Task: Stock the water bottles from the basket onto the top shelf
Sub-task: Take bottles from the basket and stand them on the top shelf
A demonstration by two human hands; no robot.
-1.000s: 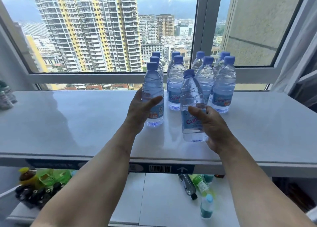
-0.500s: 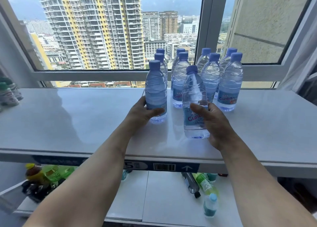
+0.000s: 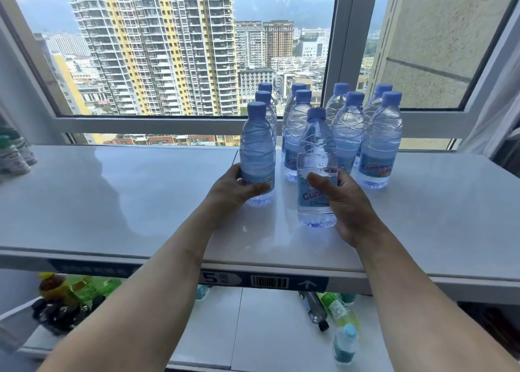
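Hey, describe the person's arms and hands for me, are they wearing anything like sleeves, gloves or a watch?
Both forearms are bare as far as the frame shows: no sleeves, gloves, watch or bracelet. No rings show on the left hand or the right hand, whose fingers are partly hidden. No markings show.

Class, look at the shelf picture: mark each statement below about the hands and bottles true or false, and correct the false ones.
1. The left hand grips a water bottle standing on the top shelf. True.
2. The right hand is empty. False: it grips the front bottle.
3. All the water bottles have red caps. False: the caps are blue.
4. Both gripped bottles stand upright. True.
5. A barcode label sits on the shelf's front edge. True.
6. The lower shelf holds nothing. False: a green bottle and others lie there.
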